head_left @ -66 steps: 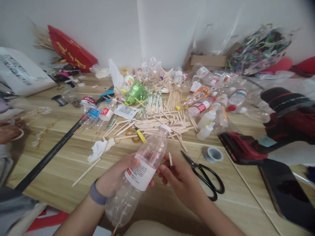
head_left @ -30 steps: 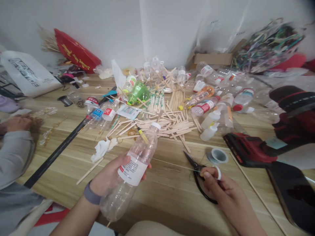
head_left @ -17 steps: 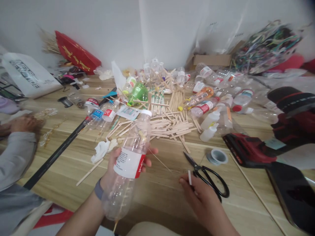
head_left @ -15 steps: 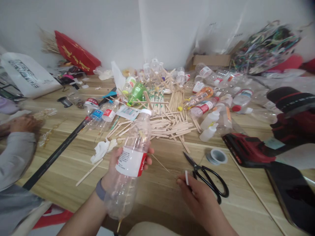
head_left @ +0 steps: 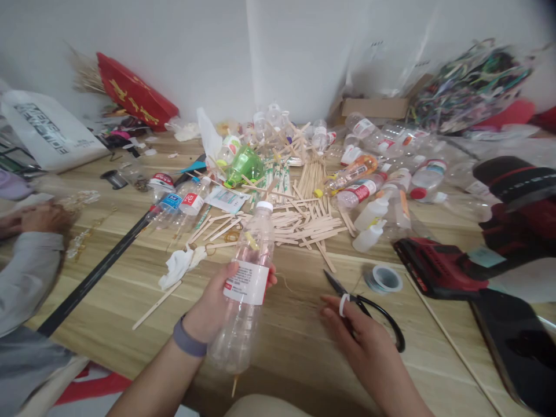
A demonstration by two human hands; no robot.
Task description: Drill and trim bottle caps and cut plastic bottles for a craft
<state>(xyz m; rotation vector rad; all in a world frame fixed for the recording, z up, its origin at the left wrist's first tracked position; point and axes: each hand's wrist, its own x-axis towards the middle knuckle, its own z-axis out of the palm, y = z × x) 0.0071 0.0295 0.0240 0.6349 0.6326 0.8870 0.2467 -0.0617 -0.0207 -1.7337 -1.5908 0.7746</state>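
My left hand (head_left: 217, 304) is wrapped round a clear plastic bottle (head_left: 241, 339) with a white cap and a white-and-red label, tilted with its cap away from me. A thin stick (head_left: 235, 385) pokes out of the bottle's base, and something yellow shows inside near the neck. A fine strand (head_left: 285, 282) curls out to the right of the bottle. Over the table, my right hand (head_left: 362, 341) has its fingers drawn together, a white ring (head_left: 343, 304) round one finger; whatever they pinch is too small to make out. Black-handled scissors (head_left: 382, 315) lie partly behind this hand.
Flat wooden sticks (head_left: 299, 223) lie heaped mid-table, with many plastic bottles (head_left: 362, 191) behind. On the right are a wire spool (head_left: 383, 278), a red-black power tool (head_left: 443, 269) and a phone (head_left: 512, 341). Another person's hand (head_left: 46, 217) rests at left.
The bottle has moved right and slightly down and turned, so more of the label's printed text shows. My right hand has shifted slightly right, over the scissors' handles.
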